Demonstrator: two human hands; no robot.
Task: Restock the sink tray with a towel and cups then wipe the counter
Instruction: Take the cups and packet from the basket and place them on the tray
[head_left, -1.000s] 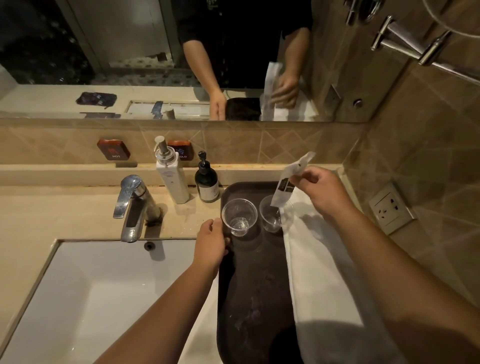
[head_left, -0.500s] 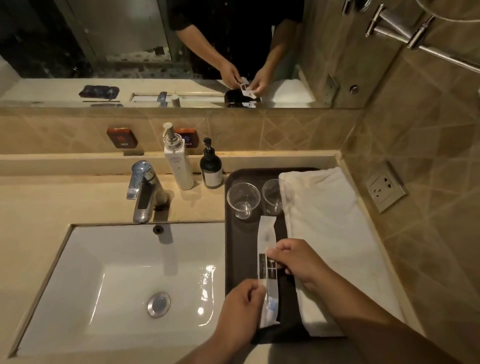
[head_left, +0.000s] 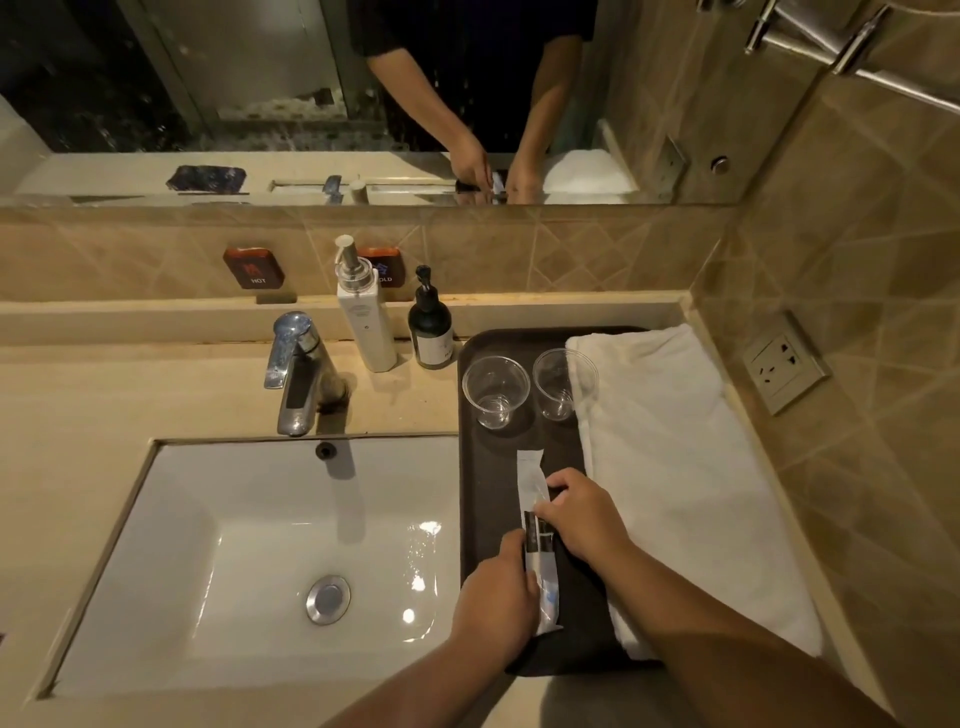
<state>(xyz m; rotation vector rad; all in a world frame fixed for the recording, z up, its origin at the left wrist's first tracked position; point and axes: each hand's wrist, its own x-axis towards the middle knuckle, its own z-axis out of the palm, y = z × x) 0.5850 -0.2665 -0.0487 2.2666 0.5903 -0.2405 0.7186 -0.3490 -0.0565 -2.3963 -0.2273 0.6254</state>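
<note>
A dark tray (head_left: 488, 467) lies on the counter to the right of the sink. A folded white towel (head_left: 670, 457) covers its right half. Two clear plastic cups, one on the left (head_left: 496, 389) and one on the right (head_left: 563, 382), stand upright at the tray's far end. A long white packet (head_left: 535, 483) with a dark label lies lengthwise on the tray's middle. My left hand (head_left: 496, 603) pinches the packet's near left edge. My right hand (head_left: 584, 512) presses its right side at the label.
A white sink basin (head_left: 260, 545) with a chrome tap (head_left: 296, 374) fills the left. A white pump bottle (head_left: 363, 317) and a dark pump bottle (head_left: 430, 327) stand behind the tray. A wall socket (head_left: 784, 364) sits on the right tiled wall. A mirror spans the back.
A second ago my right hand held the packet up over the cups while my left touched the left cup. Both hands have since laid the packet flat on the tray's middle.
</note>
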